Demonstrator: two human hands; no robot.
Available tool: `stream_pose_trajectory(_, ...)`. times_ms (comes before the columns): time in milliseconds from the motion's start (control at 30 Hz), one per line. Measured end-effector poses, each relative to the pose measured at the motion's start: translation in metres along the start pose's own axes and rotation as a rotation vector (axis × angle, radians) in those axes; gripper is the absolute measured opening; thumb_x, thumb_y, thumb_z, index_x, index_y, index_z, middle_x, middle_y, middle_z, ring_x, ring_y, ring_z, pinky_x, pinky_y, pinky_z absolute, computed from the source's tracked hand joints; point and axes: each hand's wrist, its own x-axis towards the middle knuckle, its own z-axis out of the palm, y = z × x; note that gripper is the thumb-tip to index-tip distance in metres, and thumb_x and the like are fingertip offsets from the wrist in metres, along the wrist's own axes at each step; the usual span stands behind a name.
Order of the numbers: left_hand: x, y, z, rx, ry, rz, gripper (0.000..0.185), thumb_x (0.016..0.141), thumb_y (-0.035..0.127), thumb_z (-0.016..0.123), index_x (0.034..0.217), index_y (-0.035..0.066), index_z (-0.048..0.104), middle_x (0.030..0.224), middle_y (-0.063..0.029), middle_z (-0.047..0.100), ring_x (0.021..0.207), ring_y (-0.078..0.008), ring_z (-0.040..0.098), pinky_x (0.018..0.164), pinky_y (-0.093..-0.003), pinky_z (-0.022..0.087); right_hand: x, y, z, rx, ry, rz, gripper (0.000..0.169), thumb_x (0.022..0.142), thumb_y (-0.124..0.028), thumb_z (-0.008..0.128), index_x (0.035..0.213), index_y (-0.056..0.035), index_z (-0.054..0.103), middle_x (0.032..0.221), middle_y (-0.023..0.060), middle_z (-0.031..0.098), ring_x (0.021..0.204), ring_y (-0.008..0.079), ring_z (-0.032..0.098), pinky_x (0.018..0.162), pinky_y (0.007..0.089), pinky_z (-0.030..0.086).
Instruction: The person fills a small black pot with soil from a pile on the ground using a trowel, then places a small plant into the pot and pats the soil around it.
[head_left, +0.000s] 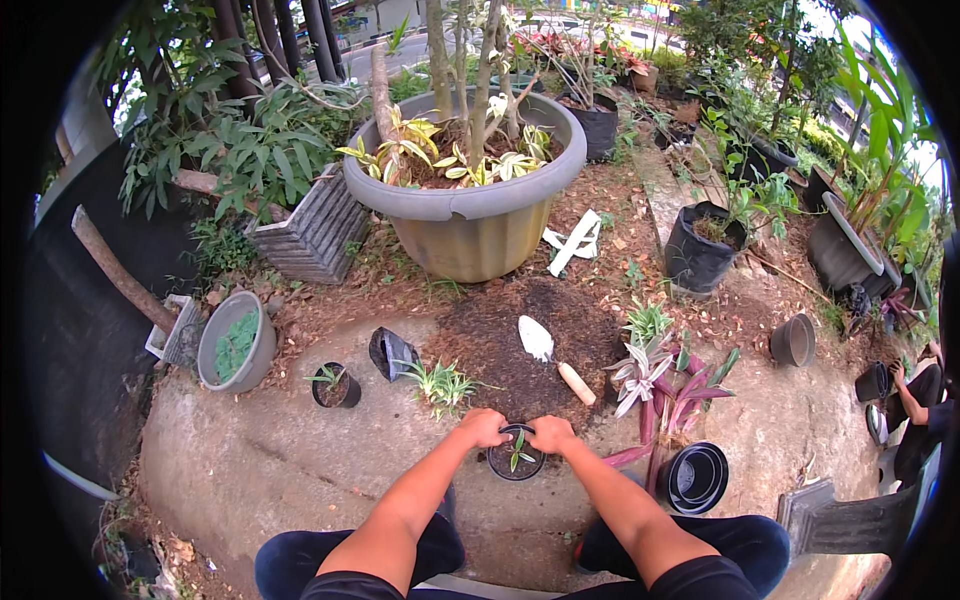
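A small black plastic pot (516, 477) stands on the ground between my knees, filled with dark soil. From its middle rises a young green plant (519, 450) with a few narrow leaves. My left hand (484, 428) grips the rim at the left, and my right hand (551, 433) grips it at the right, thumbs inward; some fingers are hidden. Just beyond them a garden trowel (537, 341) with a wooden handle lies on a spread of dark soil (480, 322). Loose spider plants (444, 386) lie near my left hand.
Purple-leaved plants (694, 390) and nested black pots (697, 478) are on the right. Leftward are a small potted plant (335, 386), a black plastic bag (391, 352) and a grey tub (259, 349). A large planter (472, 232) stands ahead. Another person (916, 405) sits far right.
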Motion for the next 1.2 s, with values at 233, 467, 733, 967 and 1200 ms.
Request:
stream_pose_trajectory(233, 0.001, 0.007, -0.002, 0.044, 0.021, 0.017, 0.037, 0.089, 0.050, 0.070, 0.101, 0.017, 0.082, 0.094, -0.0159, 0.077, 0.096, -0.0369, 0.074, 0.085, -0.0483, 0.057, -0.002, 0.004, -0.003, -0.022, -0.049, -0.047, 0.038, 0.088, -0.042, 0.073, 0.119, -0.0205, 0.075, 0.116, 0.0142, 0.075, 0.113, 0.0344, 0.070, 0.098, 0.0492, 0.056)
stream_pose_trajectory(467, 0.012, 0.015, 0.004, 0.114, 0.100, -0.024, 0.042, 0.092, 0.053, 0.065, 0.096, 0.015, 0.081, 0.093, -0.0166, 0.077, 0.093, -0.0363, 0.074, 0.083, -0.0484, 0.057, -0.001, 0.013, -0.021, 0.004, 0.018, -0.027, 0.038, 0.087, -0.049, 0.073, 0.117, -0.0244, 0.077, 0.113, 0.0148, 0.076, 0.110, 0.0351, 0.071, 0.096, 0.0486, 0.056)
stream_pose_trajectory(733, 0.013, 0.027, 0.009, 0.067, 0.131, -0.047, 0.041, 0.093, 0.053, 0.063, 0.094, 0.017, 0.082, 0.091, -0.0156, 0.077, 0.091, -0.0364, 0.075, 0.084, -0.0486, 0.058, 0.003, 0.010, -0.005, -0.051, 0.057, 0.075, 0.043, 0.088, -0.053, 0.070, 0.118, -0.0231, 0.076, 0.118, 0.0126, 0.076, 0.115, 0.0329, 0.071, 0.099, 0.0491, 0.056)
stream_pose_trajectory(967, 0.006, 0.027, -0.004, 0.097, 0.003, 0.009, 0.042, 0.087, 0.057, 0.069, 0.098, 0.018, 0.082, 0.094, -0.0154, 0.078, 0.094, -0.0355, 0.075, 0.086, -0.0479, 0.058, 0.003, 0.017, -0.011, -0.056, -0.065, -0.017, 0.047, 0.084, -0.052, 0.075, 0.120, -0.0211, 0.075, 0.118, 0.0127, 0.075, 0.114, 0.0336, 0.071, 0.097, 0.0487, 0.057)
stream_pose_trajectory(1200, 0.010, 0.009, 0.006, 0.094, -0.001, 0.004, 0.039, 0.086, 0.055, 0.071, 0.108, 0.023, 0.080, 0.096, -0.0143, 0.078, 0.098, -0.0353, 0.074, 0.088, -0.0476, 0.057, -0.004, 0.010, -0.017, -0.091, -0.018, -0.044, 0.046, 0.079, -0.044, 0.081, 0.116, -0.0190, 0.075, 0.109, 0.0147, 0.077, 0.108, 0.0354, 0.071, 0.093, 0.0480, 0.056)
